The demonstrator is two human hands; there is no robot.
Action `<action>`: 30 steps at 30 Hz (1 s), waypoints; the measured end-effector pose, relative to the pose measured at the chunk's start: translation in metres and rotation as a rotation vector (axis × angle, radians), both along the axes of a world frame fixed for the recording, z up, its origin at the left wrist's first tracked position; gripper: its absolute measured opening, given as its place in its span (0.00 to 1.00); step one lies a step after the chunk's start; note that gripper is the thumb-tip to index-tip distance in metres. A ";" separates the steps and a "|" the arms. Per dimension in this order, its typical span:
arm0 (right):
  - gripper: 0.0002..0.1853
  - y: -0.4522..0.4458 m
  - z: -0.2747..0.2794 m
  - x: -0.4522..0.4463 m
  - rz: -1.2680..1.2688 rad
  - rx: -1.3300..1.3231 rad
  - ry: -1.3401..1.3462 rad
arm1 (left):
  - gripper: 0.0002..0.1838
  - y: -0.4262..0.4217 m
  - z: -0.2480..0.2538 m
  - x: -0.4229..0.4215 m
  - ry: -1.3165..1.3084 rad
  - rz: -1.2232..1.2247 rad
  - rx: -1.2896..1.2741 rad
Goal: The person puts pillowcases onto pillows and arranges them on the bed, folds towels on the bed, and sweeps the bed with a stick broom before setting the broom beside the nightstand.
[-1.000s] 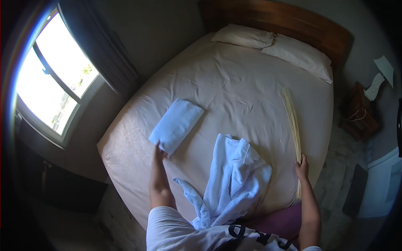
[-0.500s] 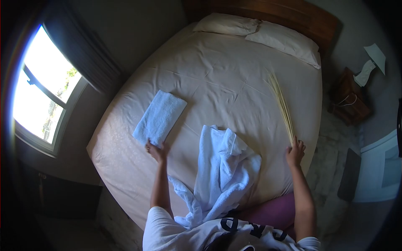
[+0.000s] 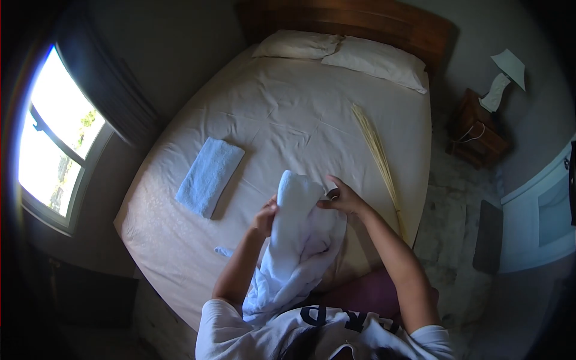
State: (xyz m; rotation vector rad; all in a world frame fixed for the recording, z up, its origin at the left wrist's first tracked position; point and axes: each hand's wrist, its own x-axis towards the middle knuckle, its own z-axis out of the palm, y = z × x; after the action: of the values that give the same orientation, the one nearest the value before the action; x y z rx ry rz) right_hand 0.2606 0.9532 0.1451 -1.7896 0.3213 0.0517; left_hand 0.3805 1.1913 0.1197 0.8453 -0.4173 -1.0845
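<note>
A rumpled white towel (image 3: 294,234) is partly raised from the bed in front of me. My left hand (image 3: 265,217) is closed on its left edge. On the towel's other side, my right hand (image 3: 343,201) has thumb and forefinger spread apart, the thumb side close to the cloth; whether it touches is hard to tell. A folded light-blue towel (image 3: 210,177) lies flat on the sheet to the left. To the right, a bundle of thin straw-coloured sticks, like a stick broom (image 3: 378,150), rests on the bed, partly behind my right forearm.
The bed (image 3: 258,114) has a pale fitted sheet, two pillows (image 3: 375,63) and a wooden headboard (image 3: 360,21). A nightstand (image 3: 477,132) with a white lamp (image 3: 501,84) stands at the right. A bright window (image 3: 57,132) is at the left.
My left hand has left the folded towel and taken hold of the rumpled one, lifting part of it. My right hand has let go of the stick broom and moved left to the towel.
</note>
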 end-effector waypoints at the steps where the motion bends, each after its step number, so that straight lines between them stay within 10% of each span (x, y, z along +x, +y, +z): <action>1: 0.40 -0.007 0.014 -0.002 0.148 0.203 0.080 | 0.26 -0.003 0.016 -0.004 0.149 -0.004 -0.073; 4: 0.38 -0.022 0.039 -0.016 0.381 0.012 0.103 | 0.29 -0.026 0.070 -0.031 0.383 -0.008 -0.257; 8: 0.43 -0.016 0.006 -0.032 0.443 -0.470 -0.417 | 0.31 -0.045 -0.034 -0.034 -0.321 -0.234 0.051; 11: 0.43 0.010 -0.039 -0.059 0.396 -0.649 -0.215 | 0.27 -0.043 -0.051 -0.067 -0.503 -0.152 0.416; 13: 0.38 0.019 -0.063 -0.070 0.394 -0.788 -0.191 | 0.23 -0.038 -0.076 -0.054 -1.536 0.059 0.288; 18: 0.17 0.035 -0.048 -0.074 -0.030 -0.892 -0.397 | 0.16 -0.008 -0.027 -0.063 -1.545 -0.171 0.481; 26: 0.10 0.043 0.067 -0.079 0.129 -0.754 -0.454 | 0.10 -0.022 0.067 -0.088 -1.422 0.411 0.065; 30: 0.12 0.008 0.194 -0.105 -0.133 -0.806 -0.700 | 0.18 -0.003 0.083 -0.097 -1.211 -0.037 0.336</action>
State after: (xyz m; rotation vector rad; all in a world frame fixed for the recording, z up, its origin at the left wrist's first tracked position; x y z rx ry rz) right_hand 0.1560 0.9615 0.3388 -2.4200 -0.0731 -0.8910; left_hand 0.2839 1.1885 0.2030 1.7693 -1.2705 -0.5628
